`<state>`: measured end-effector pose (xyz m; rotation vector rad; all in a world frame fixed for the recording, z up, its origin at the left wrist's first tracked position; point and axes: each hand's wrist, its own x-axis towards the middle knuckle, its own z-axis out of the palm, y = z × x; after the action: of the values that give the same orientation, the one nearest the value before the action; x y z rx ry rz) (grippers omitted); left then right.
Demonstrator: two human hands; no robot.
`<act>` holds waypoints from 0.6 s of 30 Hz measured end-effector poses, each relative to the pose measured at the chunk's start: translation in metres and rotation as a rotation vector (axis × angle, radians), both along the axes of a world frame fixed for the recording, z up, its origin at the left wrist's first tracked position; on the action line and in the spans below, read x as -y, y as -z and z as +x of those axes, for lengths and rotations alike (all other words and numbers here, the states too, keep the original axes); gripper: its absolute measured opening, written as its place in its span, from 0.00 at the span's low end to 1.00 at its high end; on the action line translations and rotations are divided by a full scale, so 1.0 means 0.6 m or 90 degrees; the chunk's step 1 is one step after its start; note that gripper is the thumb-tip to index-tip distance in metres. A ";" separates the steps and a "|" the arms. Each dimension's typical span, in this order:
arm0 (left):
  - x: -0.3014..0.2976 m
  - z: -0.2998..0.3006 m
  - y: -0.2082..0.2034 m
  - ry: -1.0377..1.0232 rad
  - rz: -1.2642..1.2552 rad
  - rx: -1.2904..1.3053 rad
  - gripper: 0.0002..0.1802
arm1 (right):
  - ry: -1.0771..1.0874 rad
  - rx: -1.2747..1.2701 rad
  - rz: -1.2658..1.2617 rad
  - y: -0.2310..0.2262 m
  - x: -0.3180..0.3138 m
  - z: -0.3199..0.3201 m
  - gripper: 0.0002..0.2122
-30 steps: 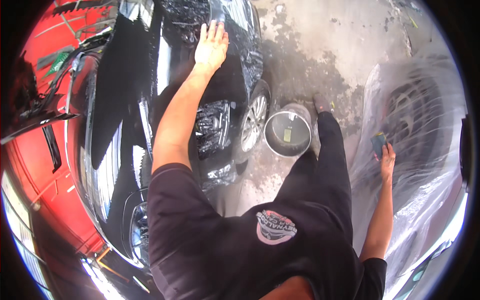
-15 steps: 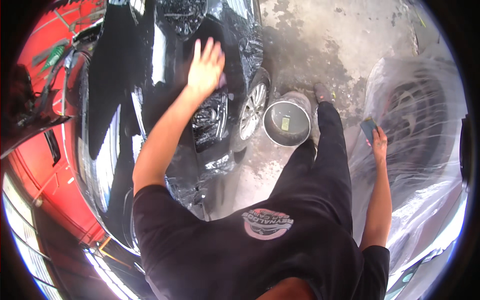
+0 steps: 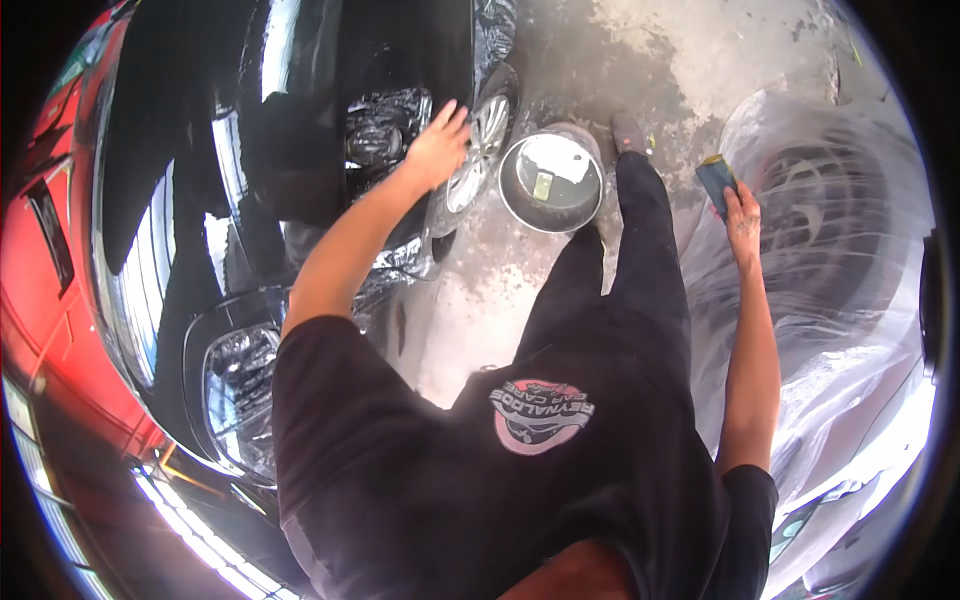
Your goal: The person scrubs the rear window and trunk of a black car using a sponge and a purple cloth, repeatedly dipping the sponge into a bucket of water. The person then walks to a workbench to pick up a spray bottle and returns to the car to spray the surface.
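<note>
My left hand (image 3: 438,150), fingers stretched and partly apart, is over the edge of a glossy black car (image 3: 300,190). It is near the plastic-covered recess (image 3: 378,135) and the silver wheel (image 3: 482,150); whether the fingertips touch anything I cannot tell. On the other side, my right hand (image 3: 742,225) grips a flat, dark grey-blue block (image 3: 717,184) with a yellowish edge, like a sanding block. A bucket of water (image 3: 507,205) stands on the floor between my arms, and a small yellow-green rectangular piece (image 3: 542,186) lies in it.
To the right, a wheel under clear plastic sheeting (image 3: 800,330) stands close to my right forearm. Red bodywork (image 3: 45,270) shows at the far left. The concrete floor (image 3: 640,50) has dark, wet-looking patches. My shoe (image 3: 628,135) is just beyond the bucket.
My left hand has come off the black panel's middle toward its wheel-side edge. My right hand has risen a little in view, still holding the block. The view has shifted along the car.
</note>
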<state>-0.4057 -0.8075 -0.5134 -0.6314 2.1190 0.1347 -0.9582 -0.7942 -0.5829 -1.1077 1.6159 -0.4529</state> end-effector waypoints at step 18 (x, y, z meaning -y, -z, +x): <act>-0.425 -0.130 0.091 -0.837 -0.155 -0.635 0.19 | -0.367 -0.016 -0.087 -0.127 -0.166 0.290 0.25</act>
<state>-0.4838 -0.5528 -0.5682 -2.3993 2.1742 1.0956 -0.7839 -0.6943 -0.5066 -1.6160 1.2213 -0.1668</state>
